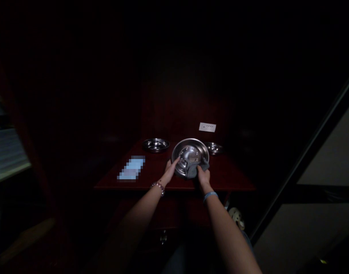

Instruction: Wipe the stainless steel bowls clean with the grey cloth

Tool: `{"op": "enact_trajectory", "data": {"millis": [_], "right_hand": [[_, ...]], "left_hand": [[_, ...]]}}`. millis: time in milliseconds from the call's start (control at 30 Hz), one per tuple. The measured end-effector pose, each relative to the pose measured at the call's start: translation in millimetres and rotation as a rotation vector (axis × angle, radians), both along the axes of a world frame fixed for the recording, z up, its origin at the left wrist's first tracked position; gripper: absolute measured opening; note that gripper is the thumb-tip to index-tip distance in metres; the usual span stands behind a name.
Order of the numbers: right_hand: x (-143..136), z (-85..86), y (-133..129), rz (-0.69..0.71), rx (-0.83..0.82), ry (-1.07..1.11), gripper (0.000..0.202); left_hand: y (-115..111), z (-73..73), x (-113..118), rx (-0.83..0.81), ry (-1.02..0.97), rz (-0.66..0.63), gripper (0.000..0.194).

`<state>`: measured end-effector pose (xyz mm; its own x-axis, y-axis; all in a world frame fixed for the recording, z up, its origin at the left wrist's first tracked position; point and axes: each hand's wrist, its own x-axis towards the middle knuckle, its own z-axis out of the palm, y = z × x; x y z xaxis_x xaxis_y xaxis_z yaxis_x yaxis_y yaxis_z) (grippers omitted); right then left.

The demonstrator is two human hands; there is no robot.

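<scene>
A shiny metal bowl (190,152) is held tilted above the dark red desk top (151,179), its inside facing me. My left hand (171,170) grips the bowl's lower left rim, with the thumb over the inside. My right hand (203,176) holds a grey cloth (192,171) against the bowl's lower right part. The cloth hides some of the rim there. A second metal bowl (156,145) rests at the back left of the desk. Behind the held bowl, to the right, stands another metal bowl (214,147), partly covered by it.
A pixelated light-blue flat object (131,168) lies on the desk's left side. On the back wall is a white socket plate (207,127). Below the desk are a drawer knob (163,237) and a pale spotted object (236,217). Dark panels rise on both sides.
</scene>
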<state>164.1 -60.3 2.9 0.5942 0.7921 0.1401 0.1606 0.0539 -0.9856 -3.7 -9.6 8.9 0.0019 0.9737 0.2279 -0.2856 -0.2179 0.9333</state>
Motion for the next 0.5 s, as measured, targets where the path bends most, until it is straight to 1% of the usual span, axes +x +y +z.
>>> {"op": "enact_trajectory", "data": {"millis": [100,200,400,500], "right_hand": [[9,0.5,3,0.000,-0.004,0.002,0.039],[22,0.7,4,-0.030,-0.015,-0.001,0.039],[42,2.6,-2,-0.141,-0.002,-0.056,0.040],[49,4.5,-7,-0.198,0.006,-0.081,0.042]], "left_hand": [[-3,1.7,-1,0.020,0.017,-0.025,0.046],[-9,4.1,-1,0.035,0.053,-0.060,0.048],[-14,6.5,-2,0.060,0.133,-0.128,0.051],[-15,5.4,-2,0.064,0.162,-0.128,0.056]]}}
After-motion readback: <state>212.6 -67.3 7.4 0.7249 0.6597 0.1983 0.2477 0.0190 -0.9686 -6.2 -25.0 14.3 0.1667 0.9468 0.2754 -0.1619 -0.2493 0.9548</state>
